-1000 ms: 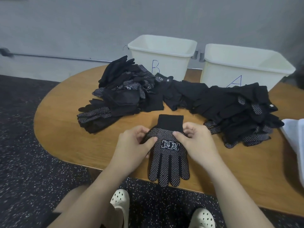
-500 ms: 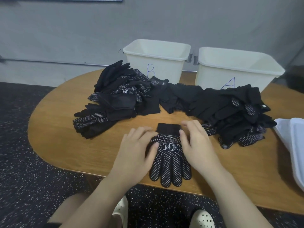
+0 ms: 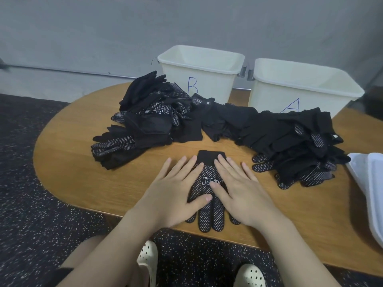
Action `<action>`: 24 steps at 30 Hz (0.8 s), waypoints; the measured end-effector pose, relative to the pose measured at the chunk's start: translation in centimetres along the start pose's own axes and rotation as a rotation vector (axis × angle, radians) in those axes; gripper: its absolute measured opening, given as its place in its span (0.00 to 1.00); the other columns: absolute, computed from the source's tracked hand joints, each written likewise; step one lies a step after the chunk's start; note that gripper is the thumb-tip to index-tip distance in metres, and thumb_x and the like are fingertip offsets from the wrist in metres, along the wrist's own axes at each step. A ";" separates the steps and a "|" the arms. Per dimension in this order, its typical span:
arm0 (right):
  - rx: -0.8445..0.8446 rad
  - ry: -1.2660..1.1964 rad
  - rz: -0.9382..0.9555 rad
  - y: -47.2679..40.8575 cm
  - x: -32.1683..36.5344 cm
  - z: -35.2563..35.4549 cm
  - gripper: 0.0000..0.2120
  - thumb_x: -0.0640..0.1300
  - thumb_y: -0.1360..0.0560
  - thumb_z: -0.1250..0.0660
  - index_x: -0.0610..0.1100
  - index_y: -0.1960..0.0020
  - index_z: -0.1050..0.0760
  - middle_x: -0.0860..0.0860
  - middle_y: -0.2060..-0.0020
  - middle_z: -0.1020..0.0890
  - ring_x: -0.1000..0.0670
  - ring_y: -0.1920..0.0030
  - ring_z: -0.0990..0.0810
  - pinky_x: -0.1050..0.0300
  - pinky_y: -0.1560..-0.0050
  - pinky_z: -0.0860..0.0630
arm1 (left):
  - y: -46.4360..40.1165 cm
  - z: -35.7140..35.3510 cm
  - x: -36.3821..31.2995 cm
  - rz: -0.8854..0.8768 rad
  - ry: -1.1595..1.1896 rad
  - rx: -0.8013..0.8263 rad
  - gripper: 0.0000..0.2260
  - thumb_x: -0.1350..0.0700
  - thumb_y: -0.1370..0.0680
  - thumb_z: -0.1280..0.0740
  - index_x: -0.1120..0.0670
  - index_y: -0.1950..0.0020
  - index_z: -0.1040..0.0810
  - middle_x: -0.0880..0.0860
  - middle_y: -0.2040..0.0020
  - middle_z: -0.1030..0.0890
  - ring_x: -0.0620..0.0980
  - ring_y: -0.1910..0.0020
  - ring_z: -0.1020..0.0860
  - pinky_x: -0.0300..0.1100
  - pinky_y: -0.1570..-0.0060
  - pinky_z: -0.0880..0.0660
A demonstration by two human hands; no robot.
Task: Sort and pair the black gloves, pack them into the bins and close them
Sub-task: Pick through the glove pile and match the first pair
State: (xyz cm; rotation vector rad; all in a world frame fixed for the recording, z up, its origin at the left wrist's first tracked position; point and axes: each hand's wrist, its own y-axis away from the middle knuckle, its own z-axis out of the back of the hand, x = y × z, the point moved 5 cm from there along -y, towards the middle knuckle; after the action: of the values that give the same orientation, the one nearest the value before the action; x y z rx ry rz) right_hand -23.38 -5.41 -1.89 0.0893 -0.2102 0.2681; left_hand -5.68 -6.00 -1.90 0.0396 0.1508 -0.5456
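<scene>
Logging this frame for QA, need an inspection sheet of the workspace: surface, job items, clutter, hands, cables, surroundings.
Surface: rounded wooden table, no spills seen.
Job's things: dotted glove flat at the near edge, cuff away from the person; left glove pile and right glove pile behind it; bin B and bin A open at the back, no gloves visible inside.
Clutter: white lids at the right edge.
Grippers: left hand and right hand press flat on the dotted glove.
Cables: nothing seen.
Surroundings: speckled dark floor, grey wall.
</scene>
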 end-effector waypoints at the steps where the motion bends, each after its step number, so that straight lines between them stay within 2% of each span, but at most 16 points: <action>1: 0.003 0.003 -0.006 -0.1 0.0 0.0 0.35 0.68 0.19 0.65 0.54 0.16 0.62 0.61 0.19 0.63 0.61 0.21 0.68 0.50 0.19 0.65 | -0.1 0.0 0.2 0.000 0.000 0.007 0.39 0.26 0.21 0.59 0.45 0.15 0.59 0.44 0.16 0.63 0.43 0.19 0.66 0.51 0.20 0.68; 10: -0.026 -0.012 -0.040 -0.4 -0.2 0.1 0.36 0.69 0.19 0.63 0.54 0.16 0.62 0.62 0.19 0.62 0.61 0.21 0.68 0.52 0.19 0.67 | 0.4 0.4 0.3 0.000 0.008 -0.044 0.41 0.24 0.23 0.56 0.44 0.15 0.58 0.44 0.16 0.62 0.44 0.18 0.67 0.51 0.20 0.67; 14: -0.054 -0.070 -0.043 -0.5 -0.5 0.2 0.37 0.71 0.21 0.62 0.56 0.16 0.58 0.63 0.19 0.60 0.63 0.21 0.66 0.55 0.20 0.67 | 1.0 0.4 -0.1 -0.015 0.042 -0.047 0.44 0.21 0.25 0.56 0.42 0.15 0.58 0.42 0.16 0.63 0.41 0.20 0.69 0.51 0.20 0.68; 16: -0.084 -0.123 -0.032 -0.5 -0.5 0.6 0.37 0.71 0.21 0.60 0.56 0.16 0.52 0.63 0.19 0.56 0.64 0.21 0.64 0.57 0.21 0.66 | 1.2 0.3 -0.3 -0.018 0.036 -0.030 0.46 0.19 0.27 0.55 0.42 0.16 0.59 0.41 0.17 0.65 0.42 0.20 0.70 0.51 0.21 0.69; 18: -0.165 -0.205 -0.025 -0.5 -0.6 1.5 0.35 0.70 0.20 0.54 0.55 0.18 0.42 0.63 0.19 0.47 0.64 0.20 0.57 0.58 0.20 0.59 | 1.1 0.2 -0.3 -0.012 0.030 -0.015 0.48 0.17 0.28 0.55 0.41 0.16 0.61 0.41 0.17 0.65 0.42 0.20 0.71 0.51 0.21 0.70; 20: -0.322 -0.271 -0.029 -0.5 -1.2 3.1 0.29 0.64 0.19 0.45 0.52 0.24 0.29 0.62 0.23 0.34 0.61 0.21 0.43 0.56 0.20 0.46 | 0.9 0.2 -0.3 -0.007 0.038 -0.008 0.48 0.17 0.29 0.55 0.41 0.16 0.62 0.41 0.17 0.66 0.42 0.21 0.71 0.51 0.21 0.70; 22: -0.532 -0.267 -0.025 -0.2 -2.1 5.1 0.18 0.54 0.20 0.35 0.48 0.33 0.20 0.57 0.31 0.24 0.56 0.29 0.29 0.52 0.27 0.33 | 0.7 0.2 -0.5 -0.005 0.047 -0.007 0.48 0.16 0.29 0.56 0.40 0.16 0.63 0.40 0.18 0.67 0.40 0.21 0.72 0.51 0.21 0.69; 24: -0.700 -0.196 -0.036 -0.1 -3.4 6.8 0.11 0.44 0.22 0.28 0.45 0.40 0.17 0.53 0.37 0.20 0.51 0.35 0.23 0.52 0.34 0.31 | 0.3 0.3 -0.7 0.003 0.070 -0.019 0.46 0.17 0.28 0.58 0.40 0.16 0.62 0.38 0.18 0.67 0.38 0.22 0.72 0.50 0.21 0.69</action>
State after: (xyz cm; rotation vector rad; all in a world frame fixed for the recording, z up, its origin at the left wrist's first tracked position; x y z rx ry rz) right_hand -27.85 -7.13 4.01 -0.5760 -0.4852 0.1382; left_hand -6.06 -5.43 -1.52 0.0404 0.2244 -0.5399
